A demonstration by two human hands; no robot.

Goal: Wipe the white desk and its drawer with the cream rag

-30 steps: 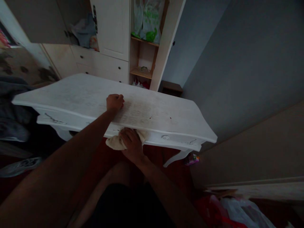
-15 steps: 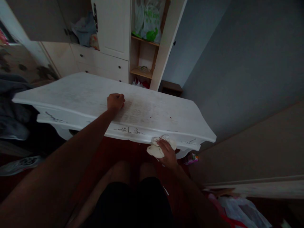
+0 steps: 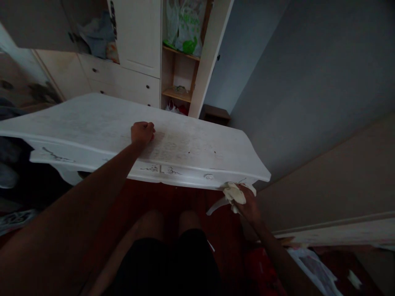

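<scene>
A white table (image 3: 197,137) with grey smudges across its top and carved dark marks along its front stands before me. My left hand (image 3: 142,133) is closed in a fist and rests on the tabletop, left of the darkest smudged patch; nothing shows in its fingers. Bunched in my right hand (image 3: 249,203) is a cream cloth (image 3: 234,193), held against the right end of the table's front, under the top's edge. Part of the carving there is hidden behind the cloth. A round white knob (image 3: 209,176) shows on the drawer front to the left of it.
A white wardrobe (image 3: 138,41) stands behind the table, with an open door (image 3: 210,61) and plastic bags (image 3: 188,31) on a shelf. A grey wall (image 3: 324,82) rises at the right. Plastic bags (image 3: 311,267) lie on the floor at lower right.
My right hand has slid the cloth rightward along the table's front, from over the knob to the right end, uncovering the knob. My left fist stays on the top. The view has turned slightly right.
</scene>
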